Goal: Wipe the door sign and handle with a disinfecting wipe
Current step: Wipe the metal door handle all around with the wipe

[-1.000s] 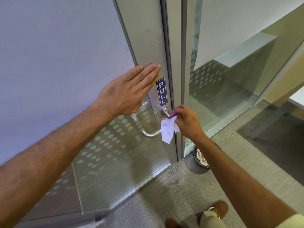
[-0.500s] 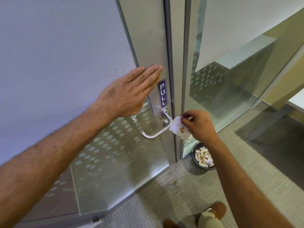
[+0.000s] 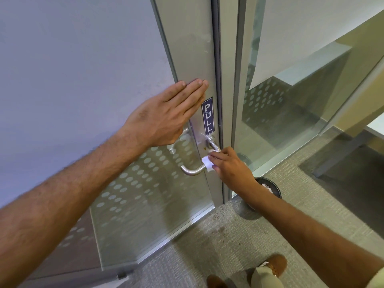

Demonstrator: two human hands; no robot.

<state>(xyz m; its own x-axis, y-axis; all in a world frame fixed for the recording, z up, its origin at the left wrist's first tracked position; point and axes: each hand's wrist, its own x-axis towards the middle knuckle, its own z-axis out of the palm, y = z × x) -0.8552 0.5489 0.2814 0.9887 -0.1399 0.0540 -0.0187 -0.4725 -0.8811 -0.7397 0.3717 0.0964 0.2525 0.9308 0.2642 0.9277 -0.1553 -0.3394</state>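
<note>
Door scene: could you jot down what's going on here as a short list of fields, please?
left hand: flat against the door frame, beside the sign, holding nothing
right hand: pressing a white wipe on the handle
handle: metal lever, wipe on its vertical part
sign: dark blue, reads PULL, above the handle
door: glass with a dot pattern, metal frame
floor: grey carpet; a round black bin by the door holds crumpled paper

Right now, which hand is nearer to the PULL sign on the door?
Left. The left hand lies flat on the door, its fingers just beside the PULL sign's upper left. The right hand is below the sign, pressing a white wipe against the door handle.
</note>
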